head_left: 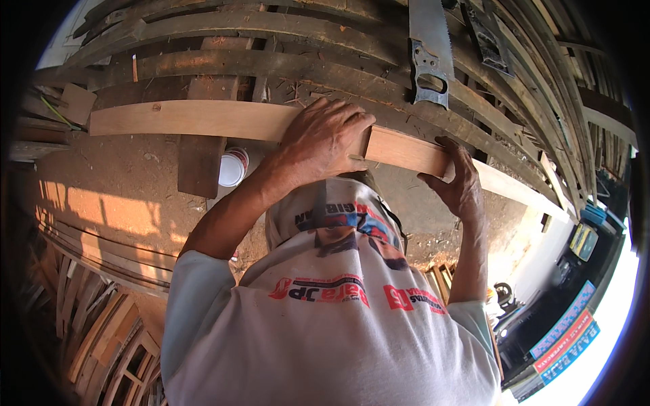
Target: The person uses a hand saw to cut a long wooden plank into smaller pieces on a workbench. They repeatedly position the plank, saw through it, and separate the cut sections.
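A long, pale wooden plank (196, 120) runs from left to right in front of me, its right part slanting toward the near right. My left hand (325, 139) is wrapped over the plank near its middle, fingers bent over the far edge. Between my hands a shorter, reddish wooden piece (406, 149) lies along the plank, its dark left end by my left fingertips. My right hand (462, 177) grips the right end of this piece between thumb and fingers. Whether the right fingers also touch the plank beneath cannot be told.
Beyond the plank, a handsaw (431, 61) rests on long weathered boards (223, 64). A white round tub (233, 168) stands on the ground beside a dark board (198, 162). Wooden frames (128, 362) and offcuts lie at lower left; stacked lumber (542, 88) fills the far right.
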The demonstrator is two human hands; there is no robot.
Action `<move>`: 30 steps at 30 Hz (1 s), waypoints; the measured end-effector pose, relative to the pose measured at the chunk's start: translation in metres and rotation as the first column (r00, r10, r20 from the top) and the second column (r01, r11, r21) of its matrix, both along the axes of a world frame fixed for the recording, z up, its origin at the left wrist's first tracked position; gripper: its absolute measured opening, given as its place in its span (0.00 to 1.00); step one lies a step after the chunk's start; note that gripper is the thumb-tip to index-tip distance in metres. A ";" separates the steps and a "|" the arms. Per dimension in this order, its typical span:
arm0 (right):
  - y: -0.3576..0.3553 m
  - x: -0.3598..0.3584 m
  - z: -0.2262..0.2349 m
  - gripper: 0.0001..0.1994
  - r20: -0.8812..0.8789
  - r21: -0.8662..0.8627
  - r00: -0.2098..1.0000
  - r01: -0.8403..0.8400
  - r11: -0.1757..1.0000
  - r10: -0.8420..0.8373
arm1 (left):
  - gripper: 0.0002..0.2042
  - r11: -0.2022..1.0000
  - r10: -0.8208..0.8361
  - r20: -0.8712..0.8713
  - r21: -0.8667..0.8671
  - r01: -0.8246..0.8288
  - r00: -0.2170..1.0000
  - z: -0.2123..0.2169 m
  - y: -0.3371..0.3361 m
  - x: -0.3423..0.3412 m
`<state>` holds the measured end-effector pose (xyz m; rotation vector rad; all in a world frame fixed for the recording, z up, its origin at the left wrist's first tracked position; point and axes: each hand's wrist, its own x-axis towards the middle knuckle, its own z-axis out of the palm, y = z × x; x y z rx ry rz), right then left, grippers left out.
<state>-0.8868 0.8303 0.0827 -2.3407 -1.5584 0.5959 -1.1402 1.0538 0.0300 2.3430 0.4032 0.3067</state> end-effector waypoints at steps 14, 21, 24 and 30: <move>-0.008 0.020 -0.014 0.38 -0.061 0.119 0.993 -0.092 0.989 0.100 | 0.34 0.999 -0.015 -0.112 0.029 0.019 0.994 0.013 0.002 0.009; -0.013 0.022 -0.016 0.43 -0.041 0.108 0.994 -0.101 0.989 0.106 | 0.35 0.996 -0.017 -0.140 0.087 0.030 0.990 0.015 0.001 0.012; -0.018 0.026 -0.010 0.47 0.076 0.060 0.997 -0.031 0.998 0.026 | 0.35 0.996 -0.023 -0.137 0.084 0.035 0.990 0.016 0.002 0.011; -0.023 0.031 -0.019 0.43 0.167 0.089 0.986 -0.043 0.995 0.028 | 0.37 0.989 -0.049 -0.077 0.139 0.060 0.996 0.011 0.005 0.013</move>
